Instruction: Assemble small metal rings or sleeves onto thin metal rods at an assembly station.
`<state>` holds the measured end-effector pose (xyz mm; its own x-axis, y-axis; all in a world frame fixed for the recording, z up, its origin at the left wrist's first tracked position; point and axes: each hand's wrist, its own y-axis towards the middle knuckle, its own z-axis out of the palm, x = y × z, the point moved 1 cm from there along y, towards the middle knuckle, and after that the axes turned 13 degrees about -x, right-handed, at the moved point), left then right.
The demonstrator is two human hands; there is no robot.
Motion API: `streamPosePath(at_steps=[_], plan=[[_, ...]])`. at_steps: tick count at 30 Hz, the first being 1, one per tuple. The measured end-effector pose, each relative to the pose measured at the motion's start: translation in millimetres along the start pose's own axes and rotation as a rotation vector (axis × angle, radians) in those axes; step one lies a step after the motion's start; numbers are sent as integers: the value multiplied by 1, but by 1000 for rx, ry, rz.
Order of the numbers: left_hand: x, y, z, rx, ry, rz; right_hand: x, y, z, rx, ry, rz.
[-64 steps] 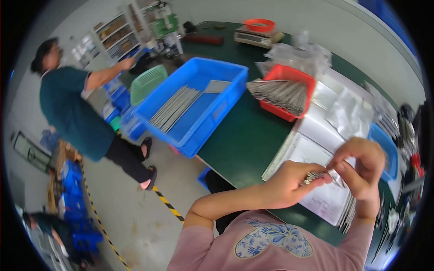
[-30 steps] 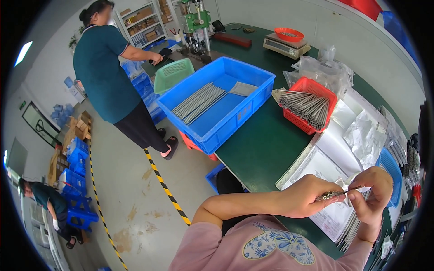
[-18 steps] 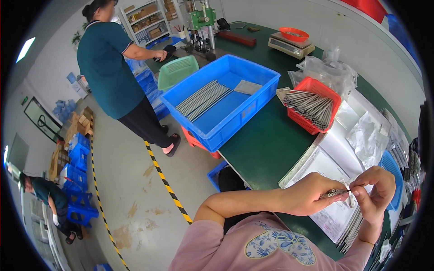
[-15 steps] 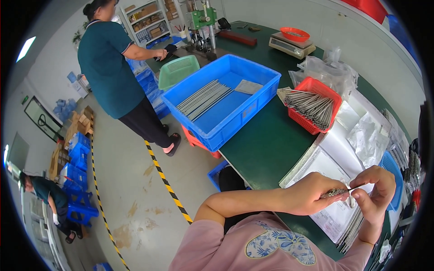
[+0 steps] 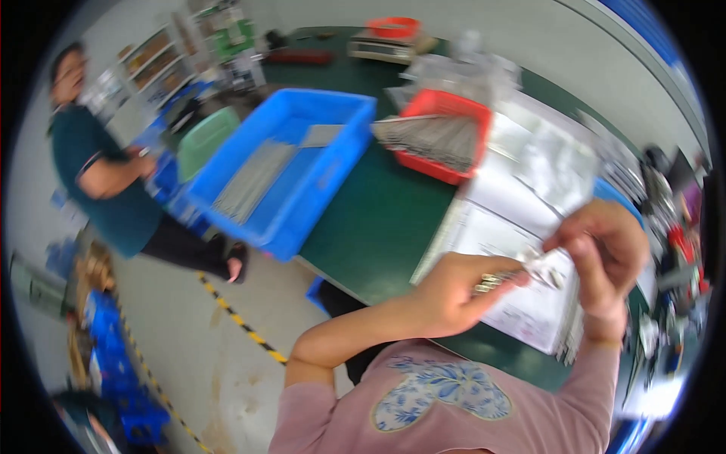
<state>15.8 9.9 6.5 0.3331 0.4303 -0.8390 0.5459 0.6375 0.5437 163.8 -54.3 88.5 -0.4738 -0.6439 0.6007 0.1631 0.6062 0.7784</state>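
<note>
My left hand pinches a small bunch of thin metal rods at their near end. My right hand grips a small clear plastic bag at the rods' far end. Both hands are held above a stack of white sheets and clear bags on the green table. The picture is blurred by motion.
A red tray of metal rods and a big blue bin with grey strips stand on the table's far side. A person in a dark green shirt stands at the left by blue crates. A scale with a red bowl sits at the back.
The view has swung, so the table and bins sit more to the left and higher. The standing person has shifted toward the left edge. My hands still hold the rods and bag together.
</note>
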Motion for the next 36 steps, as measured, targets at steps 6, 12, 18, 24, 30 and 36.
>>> streamPosePath(at_steps=[6,12,18,24,30,36], plan=[[-5,3,-12,80,38,-76,-11,2,6,181,-2,-19],[-2,-1,-11,110,48,-65,-9,-2,5,190,-3,70],[0,-1,-10,34,85,37,-12,0,6,151,-70,-150],[-1,2,-10,61,76,-29,-15,-1,6,163,-188,-239],[-3,0,-10,47,60,-37,-10,0,4,154,-196,-285],[-4,0,-10,52,73,19,-11,1,9,106,-75,-287]])
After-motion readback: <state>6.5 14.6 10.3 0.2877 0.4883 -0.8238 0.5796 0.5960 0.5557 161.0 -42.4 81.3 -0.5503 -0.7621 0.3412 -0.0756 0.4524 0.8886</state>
